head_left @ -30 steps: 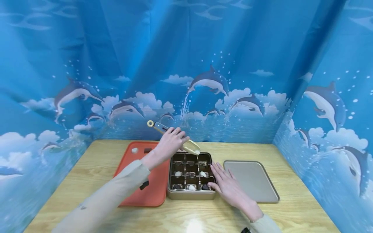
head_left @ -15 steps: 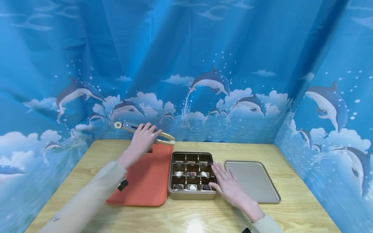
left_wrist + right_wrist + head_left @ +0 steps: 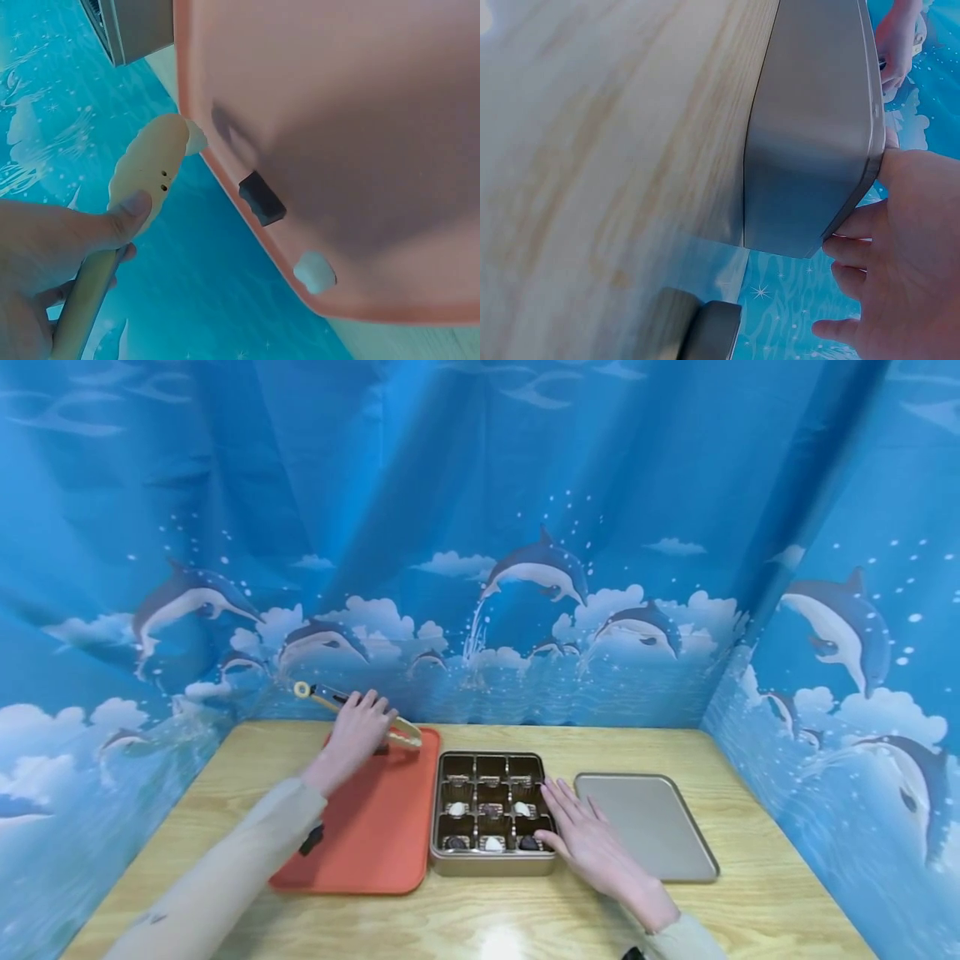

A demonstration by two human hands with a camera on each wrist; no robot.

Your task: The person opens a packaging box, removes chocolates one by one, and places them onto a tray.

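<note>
In the head view my left hand (image 3: 360, 731) grips a pair of food tongs (image 3: 407, 732) above the far part of the red tray (image 3: 375, 835). Up close in the left wrist view, the thumb presses the tongs (image 3: 150, 165), and a pale piece shows past their tip. On that tray lie a dark brown chocolate (image 3: 262, 199) and a white chocolate (image 3: 315, 271). My right hand (image 3: 585, 843), fingers extended, touches the right side of a metal box (image 3: 493, 865) with a divided insert. White chocolates (image 3: 492, 843) and dark chocolates (image 3: 454, 842) sit in its two nearer rows.
A flat metal lid (image 3: 652, 827) lies on the wooden table (image 3: 772, 893), right of the box and close by my right hand. The tray stands just left of the box. A blue curtain (image 3: 480, 527) with printed dolphins rises behind the table.
My left hand has carried the tongs leftward from over the box to above the tray, then lowered them a little. The right hand has stayed at the box.
</note>
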